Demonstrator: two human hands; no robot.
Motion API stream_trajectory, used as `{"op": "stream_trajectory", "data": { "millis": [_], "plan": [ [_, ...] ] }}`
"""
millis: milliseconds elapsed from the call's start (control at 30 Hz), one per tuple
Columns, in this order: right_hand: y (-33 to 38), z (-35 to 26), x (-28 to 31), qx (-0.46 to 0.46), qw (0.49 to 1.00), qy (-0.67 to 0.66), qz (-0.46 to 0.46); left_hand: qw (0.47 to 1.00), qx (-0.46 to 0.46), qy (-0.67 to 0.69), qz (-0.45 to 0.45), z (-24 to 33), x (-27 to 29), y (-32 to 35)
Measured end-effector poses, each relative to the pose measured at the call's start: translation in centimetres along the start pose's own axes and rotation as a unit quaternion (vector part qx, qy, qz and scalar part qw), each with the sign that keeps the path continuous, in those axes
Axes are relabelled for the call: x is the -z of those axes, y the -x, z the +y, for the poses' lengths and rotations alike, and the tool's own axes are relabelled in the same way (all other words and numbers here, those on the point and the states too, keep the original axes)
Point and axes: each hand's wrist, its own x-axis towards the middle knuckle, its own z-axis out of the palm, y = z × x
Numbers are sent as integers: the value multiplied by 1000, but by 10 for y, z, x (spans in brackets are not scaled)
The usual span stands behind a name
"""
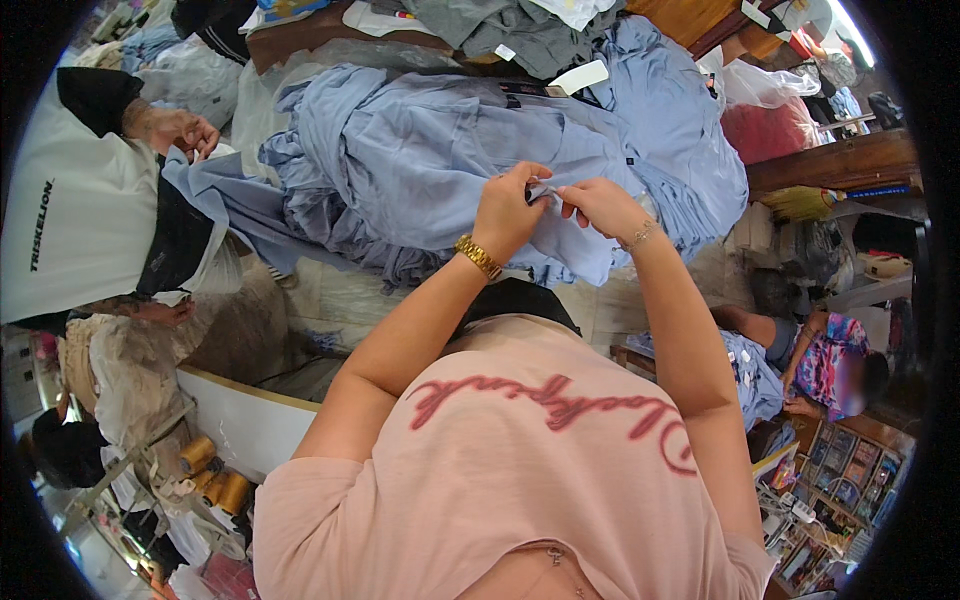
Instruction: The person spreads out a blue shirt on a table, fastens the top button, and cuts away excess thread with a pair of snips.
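My left hand (507, 205), with a gold watch on its wrist, pinches a small pale tag (541, 190) on a light blue garment (560, 250). Right beside it, my right hand (600, 203), wearing a thin bracelet, grips the same fold of blue cloth, fingertips almost touching the left ones. The garment lies on top of a big heap of light blue clothes (420, 150) spread over the table in front of me.
A co-worker in a white top and dark cap (175, 245) stands at the left, one hand (175, 128) on the blue cloth. Grey garments (500, 30) lie at the far side. Yellow thread cones (215, 475) sit lower left. Another person (800, 360) sits at the right.
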Motion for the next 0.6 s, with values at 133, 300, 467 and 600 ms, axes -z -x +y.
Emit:
{"op": "stream_trajectory", "data": {
  "millis": [133, 300, 467, 600],
  "plan": [
    [-1, -11, 4, 62, 985, 157, -22, 996, -60, -56, 21, -1, -1, 1],
    [-11, -3, -1, 153, 961, 228, 17, 996, -46, -63, 36, -1, -1, 2],
    [-13, 9, -8, 48, 999, 10, 15, 998, 30, 48, 32, -4, 0, 3],
    [-10, 19, -7, 42, 995, -69, 66, 979, 107, 173, 2, -11, 3, 2]
  ]
}}
